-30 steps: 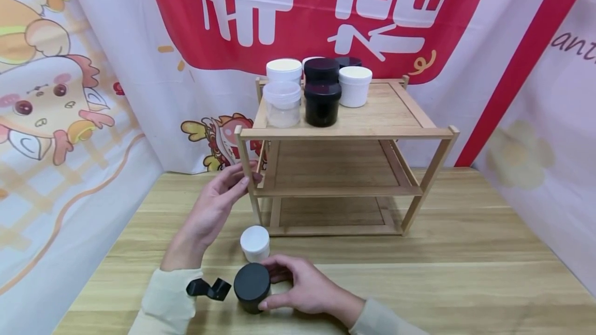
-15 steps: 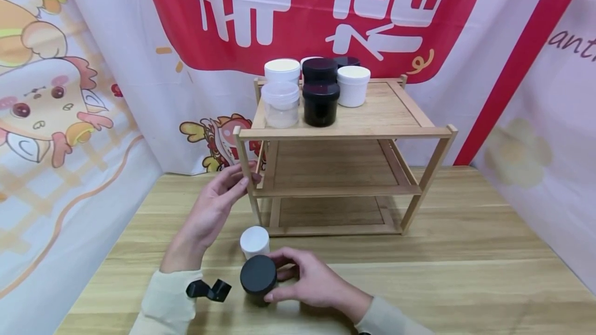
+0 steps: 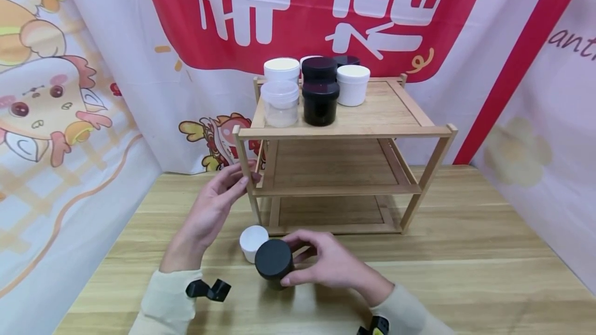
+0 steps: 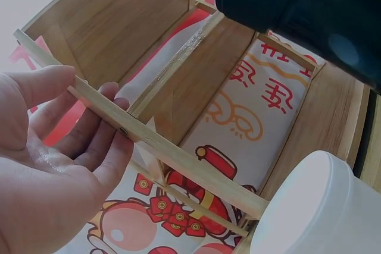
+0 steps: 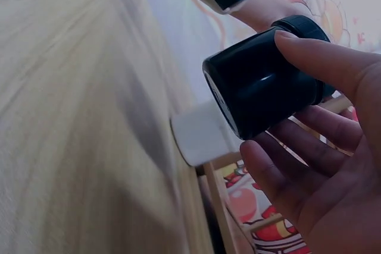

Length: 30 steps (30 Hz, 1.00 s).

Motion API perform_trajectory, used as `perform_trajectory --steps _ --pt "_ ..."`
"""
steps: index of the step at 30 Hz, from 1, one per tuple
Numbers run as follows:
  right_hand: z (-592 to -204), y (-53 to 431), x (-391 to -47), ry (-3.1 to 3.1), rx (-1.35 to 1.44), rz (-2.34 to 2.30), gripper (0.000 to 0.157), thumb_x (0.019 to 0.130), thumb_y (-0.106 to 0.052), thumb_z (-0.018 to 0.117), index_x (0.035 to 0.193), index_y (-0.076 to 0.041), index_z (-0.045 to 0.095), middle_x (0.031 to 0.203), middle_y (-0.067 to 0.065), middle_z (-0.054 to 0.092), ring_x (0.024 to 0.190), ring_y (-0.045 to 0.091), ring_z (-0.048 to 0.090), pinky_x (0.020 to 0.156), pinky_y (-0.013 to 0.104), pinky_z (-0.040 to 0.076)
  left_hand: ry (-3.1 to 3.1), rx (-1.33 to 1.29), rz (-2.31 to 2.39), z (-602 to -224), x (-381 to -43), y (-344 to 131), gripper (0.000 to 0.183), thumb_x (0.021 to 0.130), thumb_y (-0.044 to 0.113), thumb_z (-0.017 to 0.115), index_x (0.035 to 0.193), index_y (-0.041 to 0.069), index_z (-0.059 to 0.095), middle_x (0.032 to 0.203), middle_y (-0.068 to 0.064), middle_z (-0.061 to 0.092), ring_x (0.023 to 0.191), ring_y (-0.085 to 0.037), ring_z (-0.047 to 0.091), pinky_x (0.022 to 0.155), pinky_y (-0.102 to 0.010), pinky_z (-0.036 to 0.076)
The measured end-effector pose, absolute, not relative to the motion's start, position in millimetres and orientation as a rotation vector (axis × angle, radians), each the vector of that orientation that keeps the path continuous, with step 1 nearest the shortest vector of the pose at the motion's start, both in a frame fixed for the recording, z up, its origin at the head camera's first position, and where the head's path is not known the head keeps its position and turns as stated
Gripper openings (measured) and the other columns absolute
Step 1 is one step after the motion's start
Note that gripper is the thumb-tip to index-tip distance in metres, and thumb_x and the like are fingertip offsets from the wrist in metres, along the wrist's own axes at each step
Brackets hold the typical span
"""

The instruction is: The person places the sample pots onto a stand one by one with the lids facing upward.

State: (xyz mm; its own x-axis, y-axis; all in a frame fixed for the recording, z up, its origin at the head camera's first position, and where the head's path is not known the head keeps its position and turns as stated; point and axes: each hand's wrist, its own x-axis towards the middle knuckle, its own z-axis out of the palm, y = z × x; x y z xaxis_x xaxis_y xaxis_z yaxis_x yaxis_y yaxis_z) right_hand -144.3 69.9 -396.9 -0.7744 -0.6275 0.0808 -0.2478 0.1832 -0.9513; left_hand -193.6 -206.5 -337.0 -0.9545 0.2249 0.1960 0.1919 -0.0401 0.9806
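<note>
My right hand [image 3: 326, 262] holds a black jar [image 3: 273, 258] with a black lid, thumb on one side and fingers on the other. The right wrist view shows the jar's base raised off the table. Just behind it, a white jar [image 3: 253, 242] stands on the table by the shelf's front left foot. My left hand [image 3: 211, 208] grips the front left post of the wooden shelf [image 3: 344, 190]. In the left wrist view its thumb and fingers [image 4: 98, 141] lie on opposite sides of that post [image 4: 161, 147].
On the top board stand several jars: a clear jar [image 3: 281, 105], a glossy black jar [image 3: 321, 103], a white jar [image 3: 353, 86] and others behind. The middle board [image 3: 330, 164] and bottom board [image 3: 330, 212] sit below. A printed curtain [image 3: 214, 87] hangs behind the wooden table [image 3: 465, 252].
My right hand has lifted the black jar and carried it forward and to the right, so it now overlaps the white jar's edge. My left hand stays on the post.
</note>
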Motion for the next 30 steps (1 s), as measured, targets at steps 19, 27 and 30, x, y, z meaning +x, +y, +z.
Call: perform_trajectory --steps 19,27,30 --pt "-359.6 120.6 -150.2 2.315 -0.856 -1.619 0.059 0.081 -0.021 0.095 0.135 -0.017 0.07 0.124 0.004 0.076 0.114 0.025 0.072 0.098 0.036 0.062 2.135 0.464 2.219 -338.6 -194.8 -206.0 0.043 0.112 0.019 0.057 0.155 0.016 0.054 0.131 0.005 0.071 0.132 -0.013 0.064 0.12 -0.031 0.045" --pt "-344.9 140.0 -151.8 2.432 -0.794 -1.621 0.057 0.082 -0.023 0.096 0.133 -0.019 0.071 0.12 0.002 0.077 0.109 0.025 0.073 0.095 0.035 0.062 2.122 0.442 2.232 -338.0 -195.2 -205.9 0.042 0.112 0.019 0.058 0.155 0.016 0.055 0.13 0.006 0.072 0.132 -0.014 0.063 0.12 -0.029 0.045" --pt "-341.6 144.0 -152.2 2.44 -0.806 -1.632 0.056 0.082 -0.021 0.095 0.133 -0.019 0.071 0.12 0.003 0.077 0.108 0.026 0.074 0.094 0.035 0.062 2.124 0.424 2.227 -337.3 -194.4 -205.9 0.042 0.112 0.02 0.058 0.154 0.017 0.056 0.129 0.008 0.072 0.133 -0.014 0.062 0.121 -0.031 0.043"
